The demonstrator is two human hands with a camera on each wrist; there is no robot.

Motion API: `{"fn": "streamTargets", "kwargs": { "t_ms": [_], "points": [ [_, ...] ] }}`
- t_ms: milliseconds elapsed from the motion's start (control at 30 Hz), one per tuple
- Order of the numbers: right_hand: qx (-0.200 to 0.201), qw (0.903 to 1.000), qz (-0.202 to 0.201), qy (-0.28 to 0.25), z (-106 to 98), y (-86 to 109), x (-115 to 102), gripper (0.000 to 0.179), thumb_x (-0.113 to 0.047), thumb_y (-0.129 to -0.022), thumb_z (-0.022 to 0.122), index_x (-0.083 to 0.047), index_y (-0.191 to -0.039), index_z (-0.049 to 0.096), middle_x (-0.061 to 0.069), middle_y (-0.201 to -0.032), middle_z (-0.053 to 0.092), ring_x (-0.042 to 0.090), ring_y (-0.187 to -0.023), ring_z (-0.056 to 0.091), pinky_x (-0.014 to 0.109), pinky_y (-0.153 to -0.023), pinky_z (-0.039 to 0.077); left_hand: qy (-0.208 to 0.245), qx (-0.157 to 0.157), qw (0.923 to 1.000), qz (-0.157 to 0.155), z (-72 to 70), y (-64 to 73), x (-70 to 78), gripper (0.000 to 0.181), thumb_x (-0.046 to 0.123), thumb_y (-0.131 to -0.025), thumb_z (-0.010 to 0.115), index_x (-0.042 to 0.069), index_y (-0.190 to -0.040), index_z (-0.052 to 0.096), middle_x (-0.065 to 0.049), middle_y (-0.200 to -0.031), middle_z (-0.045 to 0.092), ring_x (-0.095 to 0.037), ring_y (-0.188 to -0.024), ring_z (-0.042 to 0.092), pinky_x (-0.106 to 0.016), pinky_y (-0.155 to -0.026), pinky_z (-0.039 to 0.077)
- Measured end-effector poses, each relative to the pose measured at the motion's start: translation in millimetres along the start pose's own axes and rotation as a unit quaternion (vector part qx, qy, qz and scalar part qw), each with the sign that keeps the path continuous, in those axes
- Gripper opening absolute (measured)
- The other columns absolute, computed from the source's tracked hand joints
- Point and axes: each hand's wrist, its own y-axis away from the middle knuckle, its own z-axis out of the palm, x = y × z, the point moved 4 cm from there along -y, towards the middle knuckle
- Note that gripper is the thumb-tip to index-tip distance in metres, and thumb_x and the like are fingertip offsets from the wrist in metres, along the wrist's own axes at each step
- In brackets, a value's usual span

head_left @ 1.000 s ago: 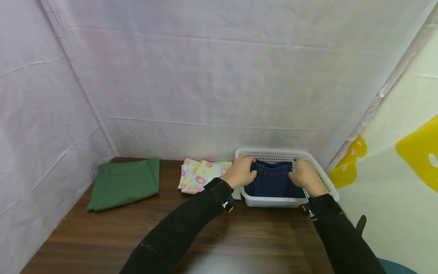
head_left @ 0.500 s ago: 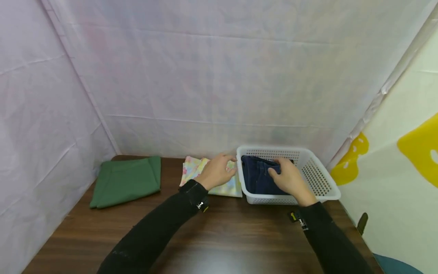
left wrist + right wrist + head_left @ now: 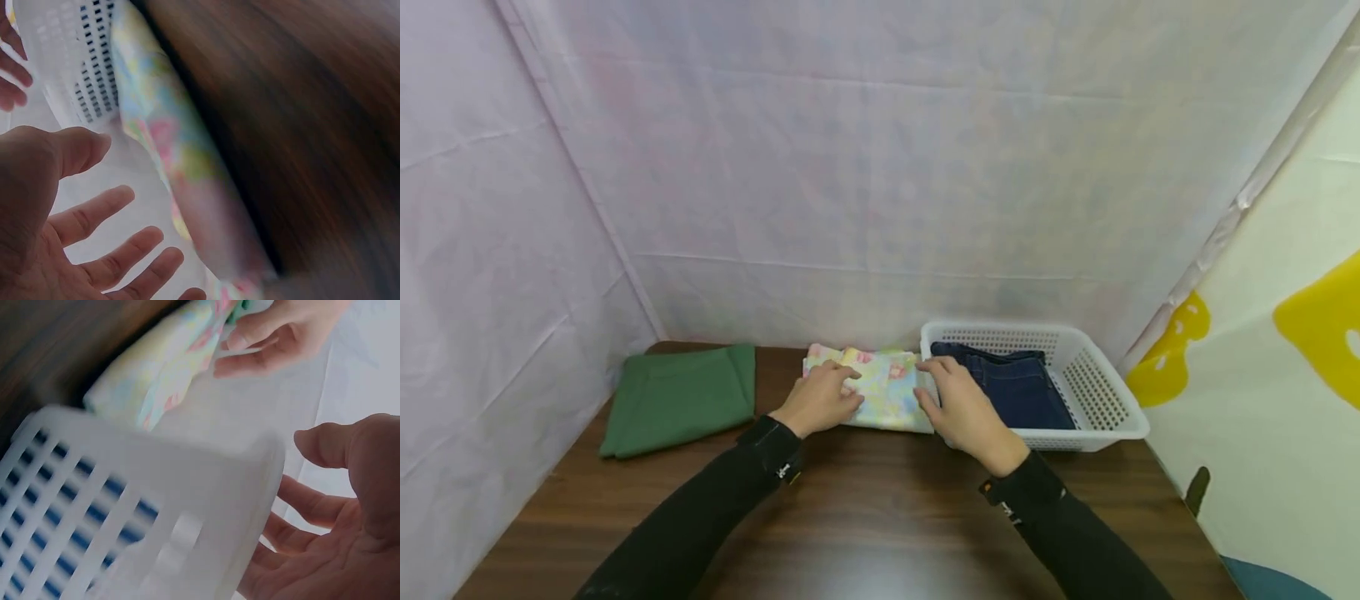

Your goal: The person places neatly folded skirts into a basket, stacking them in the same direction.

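A folded floral cloth point(image 3: 887, 392) in pastel yellow, pink and blue lies on the table between my two hands. My left hand point(image 3: 823, 398) hovers at its left side, fingers spread in the left wrist view and holding nothing. Over the cloth's right end and the basket's left rim is my right hand point(image 3: 962, 408), its fingers loosely extended with nothing in them. Folded dark blue jeans point(image 3: 1018, 390) lie inside the white plastic basket point(image 3: 1105, 392), toward its left side. In the right wrist view the basket wall point(image 3: 206, 469) stands close to the right fingers point(image 3: 312, 500).
A folded green cloth point(image 3: 681, 400) lies at the left on the brown wooden table point(image 3: 880, 517). White fabric sheeting point(image 3: 865, 167) hangs behind the table, and a sheet with yellow shapes point(image 3: 1322, 333) hangs at the right.
Both hands have let go of the jeans, which now lie in the basket. My left hand, then my right, has moved left toward the floral cloth.
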Motion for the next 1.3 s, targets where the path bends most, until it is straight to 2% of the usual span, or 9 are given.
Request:
{"fn": "streamTargets", "kwargs": {
  "t_ms": [100,233,367,533,667,733,967,1133,1300],
  "points": [
    [0.007,0.9992,-0.029,0.026,13,-1.4,-15,0.042,-0.024,-0.1,0.066,-0.008,-0.137,0.057,0.015,-0.135,0.054,0.03,-0.117,0.056,0.04,-0.081,0.054,-0.016,-0.008,0.9998,-0.012,2.2,8.5,-12.0,0.04,0.038,-0.096,0.067,0.017,-0.13,0.067,-0.01,-0.133,0.057,-0.031,-0.113,0.057,-0.057,-0.082,0.051],
    [0.002,0.9973,-0.064,0.034,29,-5.3,-35,0.044,-0.021,-0.097,0.069,-0.002,-0.135,0.058,0.018,-0.136,0.053,0.033,-0.118,0.057,0.041,-0.087,0.054,-0.016,-0.026,0.9995,-0.011,5.7,13.1,-22.7,0.043,0.038,-0.095,0.071,0.019,-0.133,0.066,-0.012,-0.137,0.053,-0.038,-0.118,0.054,-0.061,-0.082,0.05],
    [-0.04,0.9963,-0.073,0.02,51,-9.0,-47,0.047,-0.02,-0.097,0.067,0.001,-0.138,0.054,0.019,-0.136,0.052,0.033,-0.12,0.056,0.042,-0.094,0.051,-0.003,-0.027,0.9996,0.003,6.9,11.1,-27.4,0.041,0.035,-0.094,0.073,0.018,-0.13,0.068,-0.015,-0.138,0.054,-0.041,-0.119,0.054,-0.06,-0.08,0.052],
    [-0.116,0.9909,-0.055,0.04,81,-2.5,-45,0.049,-0.03,-0.102,0.061,0.002,-0.137,0.053,0.023,-0.133,0.054,0.034,-0.12,0.056,0.044,-0.096,0.05,0.008,-0.051,0.9987,-0.003,14.8,14.3,-33.2,0.033,0.033,-0.094,0.074,0.019,-0.124,0.072,-0.009,-0.132,0.06,-0.036,-0.113,0.057,-0.052,-0.084,0.052],
    [-0.131,0.9862,-0.051,0.088,96,5.7,-36,0.04,-0.035,-0.103,0.06,-0.002,-0.124,0.059,0.019,-0.117,0.059,0.033,-0.104,0.061,0.044,-0.088,0.052,-0.007,-0.058,0.9983,0.0,18.3,17.4,-34.0,0.032,0.034,-0.094,0.074,0.019,-0.122,0.074,-0.009,-0.128,0.061,-0.036,-0.116,0.056,-0.052,-0.09,0.051],
    [-0.132,0.9857,-0.047,0.094,100,7.3,-33,0.036,-0.037,-0.103,0.059,-0.004,-0.118,0.061,0.015,-0.111,0.059,0.03,-0.097,0.061,0.043,-0.083,0.053,-0.018,-0.056,0.9983,0.0,16.9,18.4,-33.4,0.031,0.034,-0.093,0.075,0.02,-0.12,0.074,-0.009,-0.125,0.062,-0.037,-0.113,0.057,-0.052,-0.088,0.051],
    [-0.147,0.9851,-0.012,0.089,99,8.6,-35,0.042,-0.043,-0.105,0.053,-0.007,-0.126,0.062,0.01,-0.116,0.057,0.028,-0.098,0.06,0.042,-0.076,0.054,-0.065,-0.07,0.9954,-0.003,6.8,25.5,-29.3,0.026,0.039,-0.092,0.075,0.025,-0.114,0.076,-0.007,-0.112,0.063,-0.034,-0.101,0.057,-0.045,-0.082,0.051],
    [-0.153,0.9845,-0.02,0.083,94,17.6,-41,0.045,-0.044,-0.104,0.054,-0.009,-0.131,0.063,0.008,-0.118,0.058,0.026,-0.102,0.059,0.041,-0.077,0.054,-0.05,-0.071,0.9962,0.006,1.4,38.0,-27.0,0.02,0.036,-0.091,0.076,0.025,-0.108,0.077,-0.006,-0.102,0.06,-0.025,-0.081,0.054,-0.035,-0.059,0.047],
    [-0.159,0.9851,-0.039,0.053,85,29.9,-48,0.04,-0.04,-0.103,0.059,-0.01,-0.13,0.064,0.007,-0.117,0.059,0.024,-0.1,0.059,0.039,-0.076,0.054,-0.05,-0.07,0.9961,0.022,-3.6,56.0,-23.2,0.019,0.037,-0.089,0.078,0.028,-0.106,0.077,-0.003,-0.098,0.057,-0.024,-0.081,0.051,-0.033,-0.057,0.044]
  ]
}}
